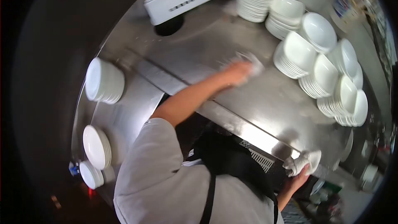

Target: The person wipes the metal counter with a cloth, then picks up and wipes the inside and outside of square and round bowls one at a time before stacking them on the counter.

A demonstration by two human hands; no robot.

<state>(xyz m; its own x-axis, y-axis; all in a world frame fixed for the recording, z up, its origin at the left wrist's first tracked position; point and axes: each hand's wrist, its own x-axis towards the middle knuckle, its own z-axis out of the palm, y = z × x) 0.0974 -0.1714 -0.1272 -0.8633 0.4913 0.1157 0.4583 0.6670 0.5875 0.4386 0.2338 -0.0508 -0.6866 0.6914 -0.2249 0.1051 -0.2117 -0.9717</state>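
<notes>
My left hand (239, 73) reaches over the middle of the steel counter (182, 54), closed on a whitish cloth (256, 67) that lies against the metal. Motion blurs both the fingers and the cloth. Near the counter's front edge at the lower right, my right hand (300, 179) grips a bunched white towel (306, 162). Stacked white bowls (295, 54) stand to the right of my left hand, apart from it.
More white stacks, including round dishes (110, 81) and oval plates (97, 147), stand on the left. A white slotted container (184, 0) sits at the back beside a dark round opening (169, 27). A large bottle (343, 10) is at the upper right.
</notes>
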